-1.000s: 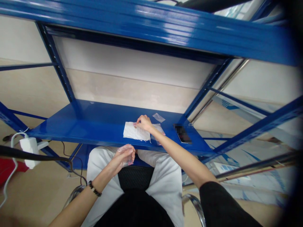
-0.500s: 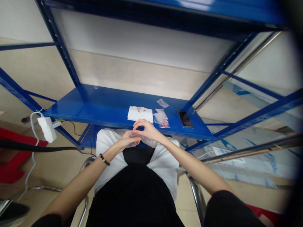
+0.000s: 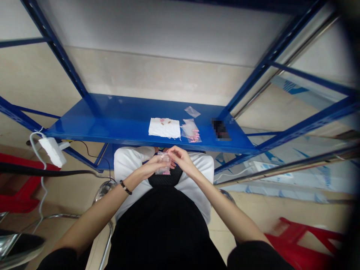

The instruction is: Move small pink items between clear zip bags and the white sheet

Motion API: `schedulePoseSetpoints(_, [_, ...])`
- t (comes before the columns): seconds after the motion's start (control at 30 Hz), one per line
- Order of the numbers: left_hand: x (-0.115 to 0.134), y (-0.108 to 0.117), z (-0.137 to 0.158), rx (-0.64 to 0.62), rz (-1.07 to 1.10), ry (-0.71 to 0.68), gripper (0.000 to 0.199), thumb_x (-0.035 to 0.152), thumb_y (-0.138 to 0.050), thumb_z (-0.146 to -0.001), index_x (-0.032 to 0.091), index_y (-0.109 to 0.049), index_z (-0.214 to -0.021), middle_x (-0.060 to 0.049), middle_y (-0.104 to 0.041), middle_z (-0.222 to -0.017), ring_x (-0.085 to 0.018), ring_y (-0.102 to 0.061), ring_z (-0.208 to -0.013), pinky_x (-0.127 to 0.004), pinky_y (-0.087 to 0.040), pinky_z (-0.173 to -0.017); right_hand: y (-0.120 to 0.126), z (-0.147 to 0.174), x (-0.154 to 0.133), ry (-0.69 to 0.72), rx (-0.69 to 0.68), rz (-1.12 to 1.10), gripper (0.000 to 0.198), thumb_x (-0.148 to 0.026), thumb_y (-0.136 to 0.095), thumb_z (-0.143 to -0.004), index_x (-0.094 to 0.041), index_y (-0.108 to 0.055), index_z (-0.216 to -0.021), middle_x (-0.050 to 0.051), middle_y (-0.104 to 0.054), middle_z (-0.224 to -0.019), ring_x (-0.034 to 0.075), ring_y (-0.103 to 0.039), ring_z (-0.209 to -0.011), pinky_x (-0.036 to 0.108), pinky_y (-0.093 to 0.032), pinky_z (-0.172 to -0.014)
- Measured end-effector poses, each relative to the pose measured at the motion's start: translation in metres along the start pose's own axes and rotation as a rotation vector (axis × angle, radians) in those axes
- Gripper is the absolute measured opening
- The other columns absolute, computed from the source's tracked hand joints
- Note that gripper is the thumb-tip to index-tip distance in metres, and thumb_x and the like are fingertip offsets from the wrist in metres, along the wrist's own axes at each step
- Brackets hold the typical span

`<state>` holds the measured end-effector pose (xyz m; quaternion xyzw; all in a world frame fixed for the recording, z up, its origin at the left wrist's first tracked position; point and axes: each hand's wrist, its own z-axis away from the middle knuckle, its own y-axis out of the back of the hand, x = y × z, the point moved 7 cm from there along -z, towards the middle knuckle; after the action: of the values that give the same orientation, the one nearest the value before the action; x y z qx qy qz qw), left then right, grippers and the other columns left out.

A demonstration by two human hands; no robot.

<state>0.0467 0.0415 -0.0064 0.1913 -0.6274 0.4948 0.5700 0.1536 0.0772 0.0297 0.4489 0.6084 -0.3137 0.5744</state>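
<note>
Over my lap, my left hand (image 3: pixel 153 165) grips a small clear plastic bag (image 3: pixel 163 159) with several pink pieces (image 3: pixel 166 173) at its bottom. My right hand (image 3: pixel 180 159) pinches the bag's upper right edge. Just beyond my hands, on the blue shelf (image 3: pixel 118 120), lies a white cloth or tissue (image 3: pixel 157 129) with a few small pink and brown pieces (image 3: pixel 162 123) on it. Right of that lie clear bags (image 3: pixel 189 126), overlapping, with pink pieces inside. A flat clear bag (image 3: pixel 192 111) lies behind them and looks to hold nothing.
A dark blurred-out object (image 3: pixel 221 129) lies near the shelf's right end. A white power strip (image 3: pixel 53 152) hangs at the left with its cable. Blue uprights (image 3: pixel 64 56) frame the shelf. Red stools (image 3: pixel 303 240) stand on the floor at both sides.
The bag has turned upright and its pink contents now show at the bottom. My right hand has shifted slightly right, to the bag's top corner. The view has tilted downward.
</note>
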Motion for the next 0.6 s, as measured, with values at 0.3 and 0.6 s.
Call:
schedulePoseSetpoints(0.3, [-0.003,0.016,-0.005,0.12,-0.161,0.02,0.039,0.035,-0.078,-0.076,0.01,-0.067,-0.104,-0.017,-0.075,-0.093,-0.023,-0.073,-0.077,-0.033,-0.055,-0.072,0.022,0.004,0.002,0.048,0.228,-0.04,0.023,-0.044,-0.059,-0.089,-0.022,-0.056,-0.096,0.001,-0.065,-0.08,0.016,-0.063,-0.072,0.028,-0.05,-0.068])
schedulePoseSetpoints(0.6, [0.014,0.01,-0.002,0.098,0.165,-0.087,0.041,0.014,-0.075,-0.075,0.013,-0.062,-0.114,-0.014,-0.072,-0.113,-0.026,-0.066,-0.112,-0.039,-0.044,-0.104,0.018,0.002,0.016,0.033,0.21,-0.062,0.033,-0.043,-0.068,-0.082,-0.022,-0.06,-0.106,0.002,-0.066,-0.087,0.016,-0.063,-0.078,0.027,-0.05,-0.069])
